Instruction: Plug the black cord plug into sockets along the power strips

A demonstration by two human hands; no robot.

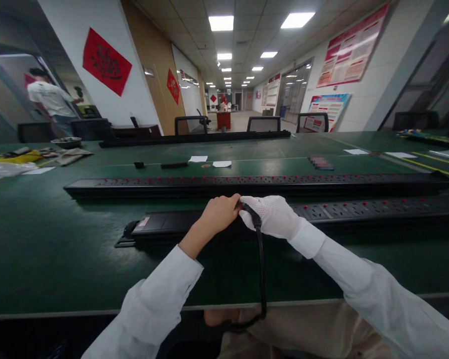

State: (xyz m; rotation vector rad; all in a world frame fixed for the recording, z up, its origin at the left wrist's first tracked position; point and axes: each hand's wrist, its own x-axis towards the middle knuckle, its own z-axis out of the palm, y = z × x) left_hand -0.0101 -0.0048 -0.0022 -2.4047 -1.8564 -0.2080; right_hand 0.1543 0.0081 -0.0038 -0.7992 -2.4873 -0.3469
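A long black power strip [179, 222] lies across the green table [41, 249] in front of me. My bare left hand [220, 213] is curled over its top. Beside it, my right hand [271, 215], in a white glove, is closed round a black cable [262, 269] where it meets the strip. The two hands touch each other at the plug. From there the cable drops over the table's front edge into my lap. The plug itself is hidden by my fingers.
A second long power strip [247, 184] lies parallel just behind, and a third [194, 138] at the far edge. Paper slips [221, 163] and small items dot the middle. Clutter [26, 158] sits far left. A person in a white shirt [50, 99] stands back left. Chairs line the far side.
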